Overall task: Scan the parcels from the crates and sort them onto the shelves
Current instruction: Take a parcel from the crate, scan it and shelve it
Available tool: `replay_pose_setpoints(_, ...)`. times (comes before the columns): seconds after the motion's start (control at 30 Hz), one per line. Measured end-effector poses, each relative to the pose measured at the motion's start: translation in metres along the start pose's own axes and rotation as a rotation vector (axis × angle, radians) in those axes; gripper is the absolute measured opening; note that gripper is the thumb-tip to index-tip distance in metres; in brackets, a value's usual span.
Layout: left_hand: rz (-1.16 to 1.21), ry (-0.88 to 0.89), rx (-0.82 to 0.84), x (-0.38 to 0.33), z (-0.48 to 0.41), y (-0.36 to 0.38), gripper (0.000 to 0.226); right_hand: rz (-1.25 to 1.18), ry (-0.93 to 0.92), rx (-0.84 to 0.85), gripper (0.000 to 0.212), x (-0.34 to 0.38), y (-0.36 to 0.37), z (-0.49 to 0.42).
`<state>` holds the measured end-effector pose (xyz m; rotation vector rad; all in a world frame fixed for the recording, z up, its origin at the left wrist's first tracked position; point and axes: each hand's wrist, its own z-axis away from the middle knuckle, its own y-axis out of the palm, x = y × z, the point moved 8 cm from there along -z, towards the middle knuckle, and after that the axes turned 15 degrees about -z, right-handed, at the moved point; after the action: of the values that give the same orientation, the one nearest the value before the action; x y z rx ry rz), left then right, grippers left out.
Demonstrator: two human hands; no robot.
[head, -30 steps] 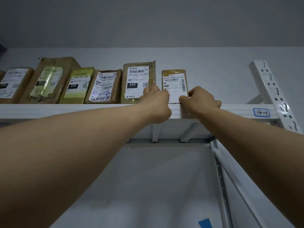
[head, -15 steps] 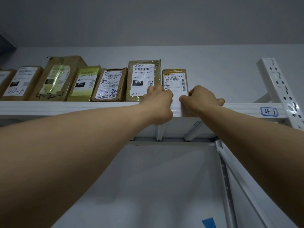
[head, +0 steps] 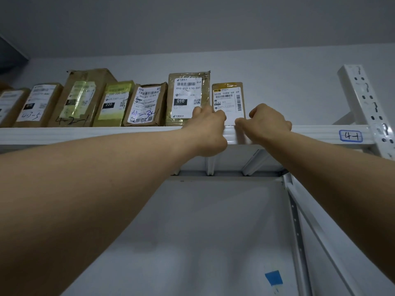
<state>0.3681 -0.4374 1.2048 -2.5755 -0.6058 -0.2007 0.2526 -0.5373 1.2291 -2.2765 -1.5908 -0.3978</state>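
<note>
As both arms reach up, the left hand and right hand pinch the lower corners of the small parcel, steadying it upright on the top shelf just beside a taller parcel, likely so its label faces outward like the row's.

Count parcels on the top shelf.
7, left to right on the shelf: edge parcel, 4-3-5 parcel, tall box, 220 parcel, tilted parcel, 010 parcel, small parcel held by left hand and right hand. More may be hidden past the left edge.
</note>
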Motion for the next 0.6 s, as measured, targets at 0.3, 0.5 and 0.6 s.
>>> replay_pose_setpoints(0.3,-0.115,0.002,0.015,0.011,0.039,-0.022,0.045,0.062,-0.085,-0.01,0.043,0.017,-0.023,0.064)
replay_pose_setpoints(0.5,-0.252,0.054,0.085,0.034,0.112,-0.041,0.02,0.165,-0.027,0.127,0.042,0.011,-0.044,0.155)
replay_pose_setpoints(0.6,-0.274,0.11,0.167,0.042,0.171,-0.043,0.009,0.199,0.096,0.224,0.047,-0.006,-0.048,0.223)
